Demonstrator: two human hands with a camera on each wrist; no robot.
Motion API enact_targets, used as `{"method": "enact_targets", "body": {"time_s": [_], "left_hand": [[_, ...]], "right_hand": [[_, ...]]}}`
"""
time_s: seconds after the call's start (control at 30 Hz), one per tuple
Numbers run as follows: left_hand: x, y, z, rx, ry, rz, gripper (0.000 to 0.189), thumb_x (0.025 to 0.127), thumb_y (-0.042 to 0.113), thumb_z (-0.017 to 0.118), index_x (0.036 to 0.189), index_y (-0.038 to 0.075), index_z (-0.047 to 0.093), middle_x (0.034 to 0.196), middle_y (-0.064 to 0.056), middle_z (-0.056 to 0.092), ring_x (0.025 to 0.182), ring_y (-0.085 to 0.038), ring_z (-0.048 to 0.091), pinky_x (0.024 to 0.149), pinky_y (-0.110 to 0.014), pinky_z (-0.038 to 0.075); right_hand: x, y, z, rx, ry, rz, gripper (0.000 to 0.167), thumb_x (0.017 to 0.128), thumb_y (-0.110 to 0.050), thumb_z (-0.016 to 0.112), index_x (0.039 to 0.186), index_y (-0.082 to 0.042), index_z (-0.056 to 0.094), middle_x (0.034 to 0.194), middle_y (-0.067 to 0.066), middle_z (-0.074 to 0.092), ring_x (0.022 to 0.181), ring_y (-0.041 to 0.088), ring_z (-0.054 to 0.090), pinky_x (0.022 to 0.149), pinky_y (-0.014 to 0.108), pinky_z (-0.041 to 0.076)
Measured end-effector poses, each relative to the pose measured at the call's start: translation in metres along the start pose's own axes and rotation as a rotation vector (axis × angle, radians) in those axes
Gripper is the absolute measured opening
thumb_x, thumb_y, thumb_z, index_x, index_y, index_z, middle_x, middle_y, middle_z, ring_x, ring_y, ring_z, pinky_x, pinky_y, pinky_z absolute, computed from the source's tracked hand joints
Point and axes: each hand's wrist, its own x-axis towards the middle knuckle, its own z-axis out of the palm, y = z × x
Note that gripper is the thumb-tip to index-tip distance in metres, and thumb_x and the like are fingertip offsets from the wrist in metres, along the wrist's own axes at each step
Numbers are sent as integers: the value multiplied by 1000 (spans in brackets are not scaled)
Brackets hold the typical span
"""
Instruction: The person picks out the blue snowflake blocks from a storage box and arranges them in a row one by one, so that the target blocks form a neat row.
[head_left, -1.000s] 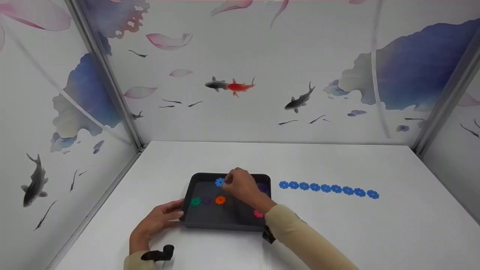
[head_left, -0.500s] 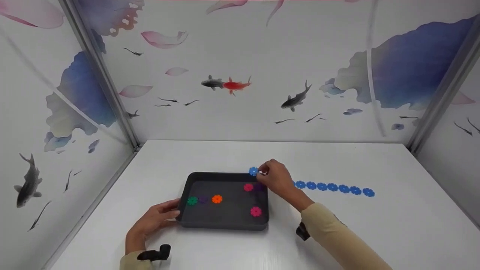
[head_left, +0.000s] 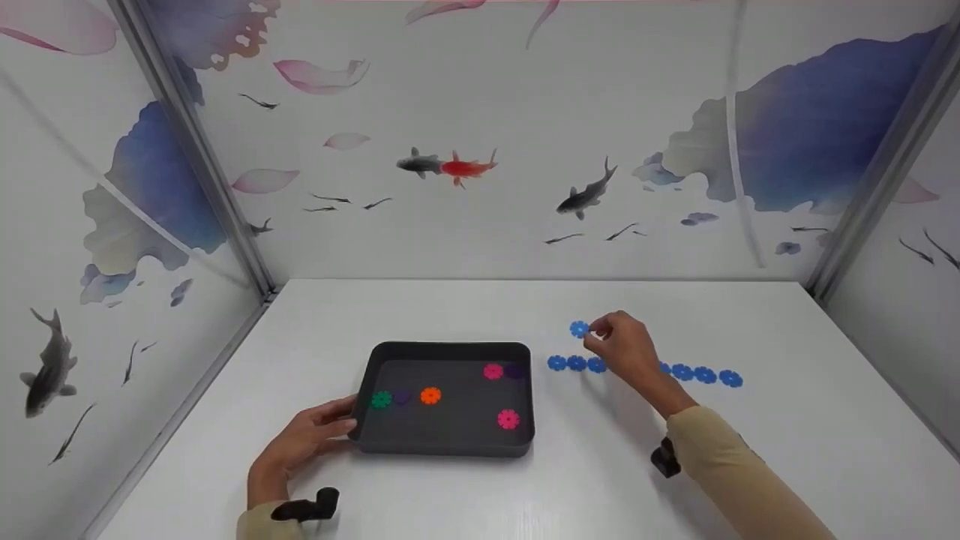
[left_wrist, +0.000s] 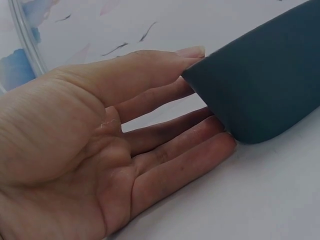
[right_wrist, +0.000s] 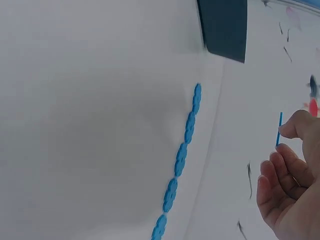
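A blue flower-shaped plastic disc [head_left: 579, 329] is pinched between the thumb and forefinger of my right hand [head_left: 628, 346], raised over the table behind a row of similar blue discs [head_left: 556, 363]. The right wrist view shows the held blue disc [right_wrist: 279, 129] edge-on. My left hand [head_left: 300, 442] touches the left side of the dark grey tray [head_left: 442, 451], its fingers fairly straight, as the left wrist view shows at the tray's corner [left_wrist: 240, 100]. Inside the tray lie a green disc [head_left: 382, 399], an orange disc [head_left: 430, 395], two pink discs [head_left: 508, 419] and dark purple ones [head_left: 515, 370].
The row of blue discs runs rightward from beside the tray across the white table [head_left: 420, 311]; my right hand hides its middle. White panels [head_left: 510, 240] with painted fish and petals enclose the table at the back and sides.
My right hand has lifted the blue disc out of the tray and carried it right, past the tray's rim to above the row. My left hand stays at the tray.
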Motion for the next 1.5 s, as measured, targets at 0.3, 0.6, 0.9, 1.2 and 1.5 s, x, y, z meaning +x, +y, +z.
{"method": "enact_targets", "body": {"time_s": [0.3, 0.6, 0.9, 1.2, 1.5], "left_hand": [[1, 0, 3, -10, -7, -16, 72, 95, 29, 70, 153, 2, 37, 159, -26, 35, 135, -29, 54, 104, -43, 53], [-1, 1, 1, 1, 17, -25, 74, 94, 29, 71, 153, 1, 37, 158, -27, 36, 133, -30, 55, 104, -44, 53], [-1, 3, 1, 11, 11, -16, 74, 94, 31, 71, 153, 2, 37, 158, -27, 36, 134, -30, 54, 104, -43, 53], [-1, 5, 4, 4, 10, -38, 74, 94, 32, 71, 153, 2, 37, 158, -26, 36, 132, -28, 56, 105, -44, 53], [-1, 3, 2, 16, 9, -38, 75, 94, 33, 70, 154, 3, 37, 159, -25, 35, 133, -27, 55, 105, -44, 53]], "right_hand": [[-11, 52, -37, -63, 35, 14, 24, 91, -16, 68, 106, 2, 70, 100, 19, 66, 92, 30, 63, 80, 44, 59], [-27, 96, -88, -124, 38, 82, 29, 92, -18, 66, 108, 5, 67, 102, 22, 64, 90, 30, 60, 74, 32, 53], [-40, 130, -123, -170, -50, 194, 36, 94, -23, 64, 113, 7, 64, 107, 26, 62, 92, 32, 58, 83, 48, 57], [-54, 157, -143, -171, -82, 262, 39, 95, -22, 62, 115, 11, 62, 109, 31, 63, 91, 33, 57, 77, 40, 56], [-65, 173, -147, -153, -154, 313, 38, 95, -23, 61, 109, 13, 63, 99, 25, 65, 85, 28, 56, 65, 27, 49]]}}
